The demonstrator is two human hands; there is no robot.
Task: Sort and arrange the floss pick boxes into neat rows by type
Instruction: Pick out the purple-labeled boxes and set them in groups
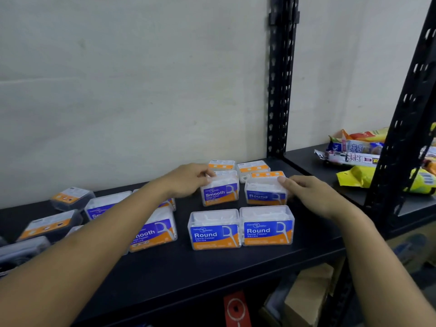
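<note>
Clear floss pick boxes with blue and orange labels stand on a black shelf (pixel 179 263). My left hand (pixel 188 179) grips the top left of a "Smooth" box (pixel 220 193). My right hand (pixel 306 192) pinches the right top corner of a "Round" box (pixel 265 193) beside it. Two more "Round" boxes (pixel 214 230) (pixel 267 226) stand side by side in front. Behind are two boxes (pixel 221 165) (pixel 253 167) with orange tops. Another "Smooth" box (pixel 154 228) sits left, partly behind my left forearm.
Several dark floss boxes (pixel 70 199) (pixel 49 224) lie at the shelf's left. A black perforated upright (pixel 280 90) stands at the back, another (pixel 405 114) at right. Snack bags (pixel 358 149) lie on the neighbouring shelf. Cardboard boxes (pixel 309 298) sit below.
</note>
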